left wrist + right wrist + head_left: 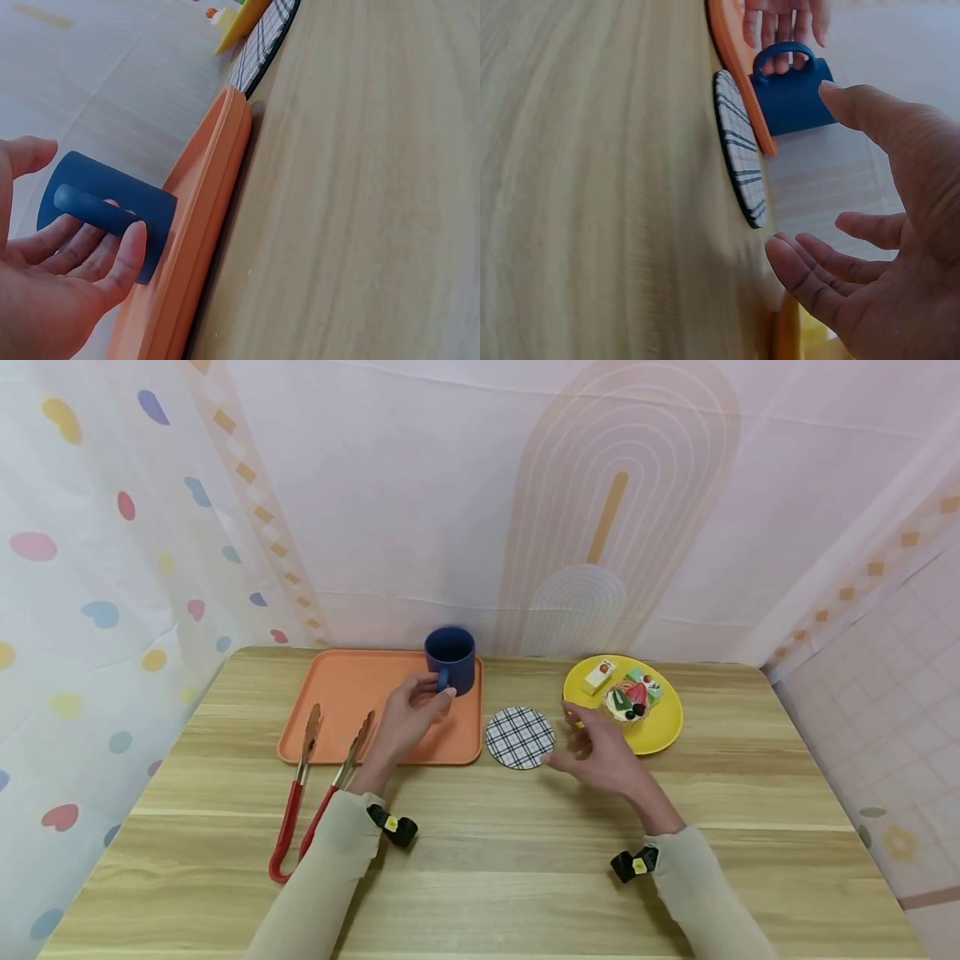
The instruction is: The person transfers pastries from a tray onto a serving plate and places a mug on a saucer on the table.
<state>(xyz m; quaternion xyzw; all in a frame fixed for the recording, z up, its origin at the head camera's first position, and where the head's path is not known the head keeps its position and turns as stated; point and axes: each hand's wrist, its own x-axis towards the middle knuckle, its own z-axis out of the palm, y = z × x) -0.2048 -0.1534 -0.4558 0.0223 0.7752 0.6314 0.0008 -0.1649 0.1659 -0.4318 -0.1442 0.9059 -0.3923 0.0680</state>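
The left hand [408,710] curls its fingers [82,247] loosely at the handle of the mug [451,658], which stands upright at the tray's [345,702] far right corner. The right hand [603,758], fingers spread and holding nothing, hovers just beside the coaster [520,737], with the plate [660,727] behind it.

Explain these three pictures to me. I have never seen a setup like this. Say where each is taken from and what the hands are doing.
No machine here: a person works with two bare hands. The large picture comes from a camera on the head; the other two from cameras on each wrist. On the wooden table lie an orange tray, red-handled tongs, a plaid coaster and a yellow plate of toy food. The left hand has its fingers at the handle of the blue mug on the tray. The right hand hovers open by the coaster, holding nothing.
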